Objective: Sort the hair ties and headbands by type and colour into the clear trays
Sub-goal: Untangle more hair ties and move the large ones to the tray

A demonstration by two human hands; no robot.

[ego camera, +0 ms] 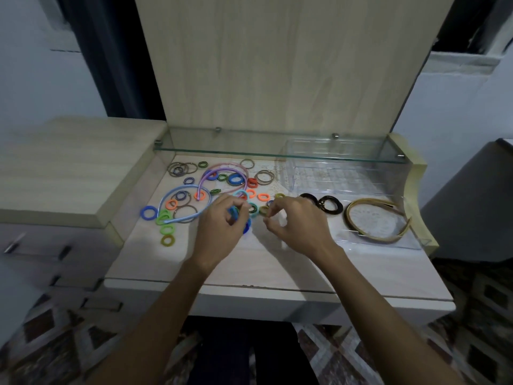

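- Ties (194, 195) lie scattered on the table (249, 262), left of the trays (338, 173).
- Left hand (222, 226) grips blue ties (234, 212).
- Right hand (297, 220) pinches an olive tie (263, 210).
- Beige headband (377, 220) sits in the near tray.

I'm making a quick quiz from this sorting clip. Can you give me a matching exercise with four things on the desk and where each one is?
Things:
1. tan headband
2. black ties
3. light blue headband
4. blue ties

Places:
A. in the left hand's fingers
B. lying among the loose ties on the left of the desk
C. in the near clear tray, far right
D. just right of the right hand

Pairs: 1-C, 2-D, 3-B, 4-A
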